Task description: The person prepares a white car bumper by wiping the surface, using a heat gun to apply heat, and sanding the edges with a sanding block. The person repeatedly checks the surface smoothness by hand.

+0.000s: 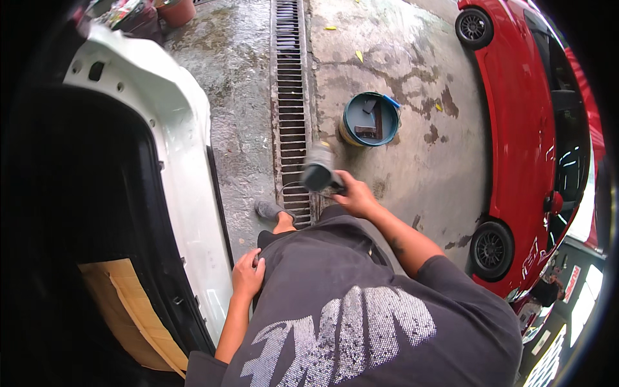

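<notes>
My right hand point(353, 195) is closed round the handle of a grey gun-shaped tool point(317, 169), held out ahead of my body over the drain. Its body is a short cylinder with a dark round end, smeared by motion, and a thin cord or hose seems to curve beside it. Against the dark shirt at my left side rests my left hand point(248, 273), fingers curled and a small dark bit showing by the thumb that I cannot make out. Beyond the tool, to the right, stands a round bucket point(347, 129) with dark flat pieces inside and a blue thing on its rim.
A slotted metal drain grate point(290, 84) runs through the stained concrete floor point(412, 148). Close on my left is an opened white car body point(193, 148) with a dark interior and cardboard point(132, 303). A red car point(516, 142) stands right; a reddish pot point(176, 11) stands far left.
</notes>
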Motion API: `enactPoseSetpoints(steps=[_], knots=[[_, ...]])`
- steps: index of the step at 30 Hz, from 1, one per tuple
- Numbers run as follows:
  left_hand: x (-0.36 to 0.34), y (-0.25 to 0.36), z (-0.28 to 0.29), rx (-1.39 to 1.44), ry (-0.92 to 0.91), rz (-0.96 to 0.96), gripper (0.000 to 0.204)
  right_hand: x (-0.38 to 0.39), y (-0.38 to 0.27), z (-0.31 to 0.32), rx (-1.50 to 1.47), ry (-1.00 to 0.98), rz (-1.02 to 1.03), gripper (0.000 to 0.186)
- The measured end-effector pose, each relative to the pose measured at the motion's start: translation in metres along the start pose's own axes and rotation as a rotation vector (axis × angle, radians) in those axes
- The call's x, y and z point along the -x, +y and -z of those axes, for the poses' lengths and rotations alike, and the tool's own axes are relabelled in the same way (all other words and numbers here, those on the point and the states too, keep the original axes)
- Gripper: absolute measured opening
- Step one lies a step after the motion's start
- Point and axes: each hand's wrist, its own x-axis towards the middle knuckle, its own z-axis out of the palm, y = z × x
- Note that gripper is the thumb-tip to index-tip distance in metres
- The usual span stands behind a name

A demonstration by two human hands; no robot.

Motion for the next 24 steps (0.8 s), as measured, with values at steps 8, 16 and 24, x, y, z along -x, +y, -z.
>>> enactPoseSetpoints(steps=[8, 16, 24], knots=[[0.012, 0.036, -0.097, -0.195, -0.219, 0.205, 0.054, 0.005, 0.377, 0.033, 0.048, 0.305, -0.631, 0.077], [-0.081, 0.019, -0.243, -0.278, -0.194, 0.444, 0.058, -0.14, 0.789, -0.064, 0.047, 0.25, -0.808, 0.074], [-0.072, -0.027, -0.272, -0.166, -0.003, 0.779, 0.054, -0.182, 0.83, -0.081, 0.189, 0.884, -1.054, 0.061]])
